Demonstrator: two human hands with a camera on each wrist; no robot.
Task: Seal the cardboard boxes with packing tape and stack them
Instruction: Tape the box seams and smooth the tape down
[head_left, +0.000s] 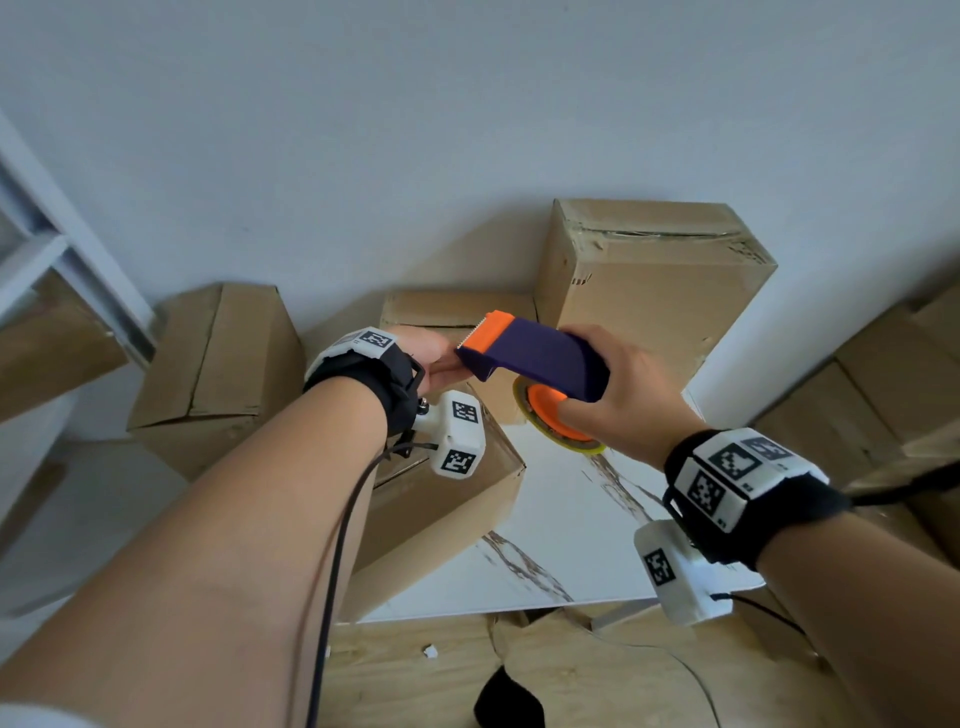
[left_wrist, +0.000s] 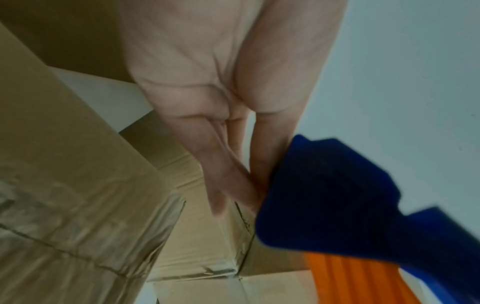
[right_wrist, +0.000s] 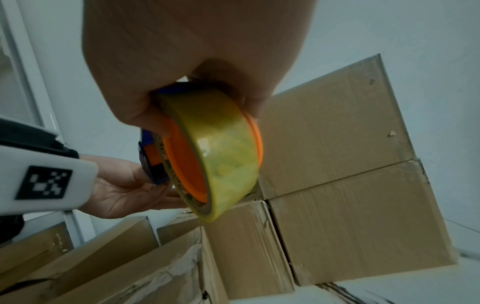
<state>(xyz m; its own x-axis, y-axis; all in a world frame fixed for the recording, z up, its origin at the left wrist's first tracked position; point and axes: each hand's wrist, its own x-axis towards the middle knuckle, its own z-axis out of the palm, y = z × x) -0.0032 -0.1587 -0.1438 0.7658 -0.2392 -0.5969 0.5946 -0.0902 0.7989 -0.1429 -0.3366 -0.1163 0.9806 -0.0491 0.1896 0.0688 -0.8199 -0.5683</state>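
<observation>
**A:** From the head view, where do things stand?

**B:** The right hand (head_left: 623, 400) is wrapped round the tape dispenser (head_left: 535, 356), fingers curled over its purple body, with the tape roll (head_left: 558, 421) hanging beneath. The left hand (head_left: 434, 358) meets the orange cutter end, fingers fairly straight. Both are held in the air above the nearest box (head_left: 441, 499) on the white table (head_left: 571, 519). A tall box (head_left: 654, 280) stands behind, against the wall.

**A:** And the left wrist view?

**B:** Blurred, but the left fingers (left_wrist: 228, 176) lie long and together against the dispenser's blue nose, touching rather than clamping. I cannot tell whether they have the loose tape end.

**A:** The right wrist view?

**B:** The right hand grips firmly across the top of the roll. The left palm is open under the front of the dispenser. Below, a box with its flaps open and paper inside (right_wrist: 166, 273) waits, not yet sealed. Two stacked boxes (right_wrist: 345, 185) behind show taped seams.

**A:** So how should this step go?

**B:** I'd judge it's freeing the tape end. Keep the fingers clear of the toothed blade, draw out a short tail, and shut the flaps flat before laying tape. Start the strip down the box's side, then run it along the centre seam with steady pressure.
</observation>
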